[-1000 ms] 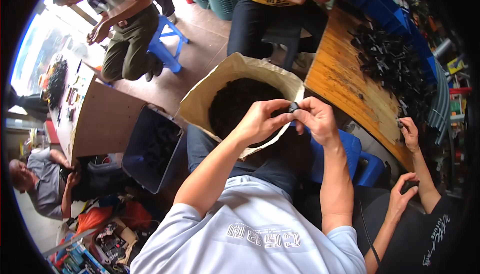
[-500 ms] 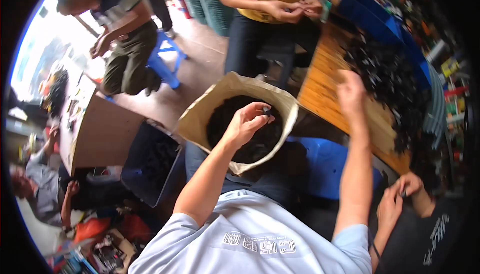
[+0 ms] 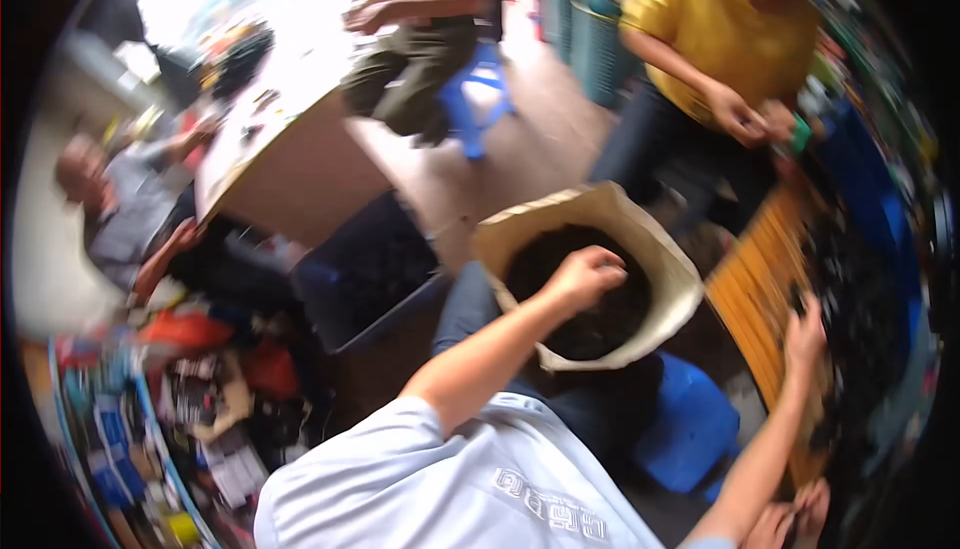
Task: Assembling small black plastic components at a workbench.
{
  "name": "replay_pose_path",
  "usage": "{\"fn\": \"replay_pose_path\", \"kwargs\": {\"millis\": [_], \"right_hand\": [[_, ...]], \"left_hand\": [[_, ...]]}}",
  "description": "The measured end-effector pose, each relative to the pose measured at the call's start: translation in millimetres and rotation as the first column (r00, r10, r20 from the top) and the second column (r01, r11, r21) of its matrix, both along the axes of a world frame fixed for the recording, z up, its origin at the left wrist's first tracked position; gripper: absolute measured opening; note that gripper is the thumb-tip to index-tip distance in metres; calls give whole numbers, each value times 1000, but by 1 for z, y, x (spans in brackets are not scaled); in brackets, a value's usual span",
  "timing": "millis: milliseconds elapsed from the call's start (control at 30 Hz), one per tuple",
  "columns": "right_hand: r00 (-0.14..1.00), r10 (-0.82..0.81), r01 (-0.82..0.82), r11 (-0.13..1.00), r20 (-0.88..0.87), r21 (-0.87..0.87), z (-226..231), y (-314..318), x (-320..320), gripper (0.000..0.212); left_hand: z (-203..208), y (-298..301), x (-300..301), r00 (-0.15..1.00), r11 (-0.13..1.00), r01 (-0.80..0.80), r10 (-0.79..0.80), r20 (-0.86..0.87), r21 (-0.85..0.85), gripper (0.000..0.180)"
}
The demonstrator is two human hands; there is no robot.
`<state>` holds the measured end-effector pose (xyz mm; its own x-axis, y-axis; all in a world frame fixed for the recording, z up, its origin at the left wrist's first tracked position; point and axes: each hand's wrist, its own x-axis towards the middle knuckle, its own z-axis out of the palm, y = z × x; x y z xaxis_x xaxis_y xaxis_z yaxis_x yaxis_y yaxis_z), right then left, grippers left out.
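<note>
My left hand [image 3: 590, 279] hovers over the mouth of a tan paper sack [image 3: 665, 324] with its fingers curled together. Whatever may be between those fingertips cannot be made out. Inside the sack lies a dark mass of small black parts [image 3: 590, 334]. My right hand [image 3: 806, 334] is at the wooden table [image 3: 752, 284] on the right, beside a spread-out heap of black parts [image 3: 860, 299]. A small black piece [image 3: 797, 301] shows at its pinched fingertips, though motion blurs it.
A blue stool [image 3: 690, 424] stands right of the sack, and a dark bin [image 3: 370, 269] left of it. Across from me sits a person in yellow [image 3: 720, 39]. Another person's hands [image 3: 790, 524] work at lower right. Two more people are at a table [image 3: 285, 154] farther left.
The view has swung right, shifting the scene. The black piece seen in my left fingertips no longer shows. My right hand, blurred over the table before, is now at the heap with a black piece.
</note>
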<state>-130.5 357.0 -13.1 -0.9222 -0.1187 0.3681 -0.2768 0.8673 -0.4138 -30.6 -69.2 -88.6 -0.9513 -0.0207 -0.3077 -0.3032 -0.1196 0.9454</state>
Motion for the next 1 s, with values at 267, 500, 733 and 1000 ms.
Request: {"fn": "replay_pose_path", "kwargs": {"millis": [267, 500, 733, 1000], "right_hand": [[936, 320, -152, 745, 148, -650, 59, -94, 76, 25], [801, 589, -242, 474, 101, -847, 72, -143, 110, 20], [840, 524, -181, 517, 142, -837, 63, -158, 125, 20], [789, 594, -104, 383, 158, -918, 26, -185, 116, 17]], "left_hand": [[58, 30, -4, 977, 877, 206, -158, -144, 433, 7], [117, 72, 17, 872, 913, 402, -358, -334, 71, 45], [117, 91, 33, 757, 983, 170, -175, -629, -68, 19], [95, 78, 35, 770, 980, -17, -115, -628, -200, 6]]}}
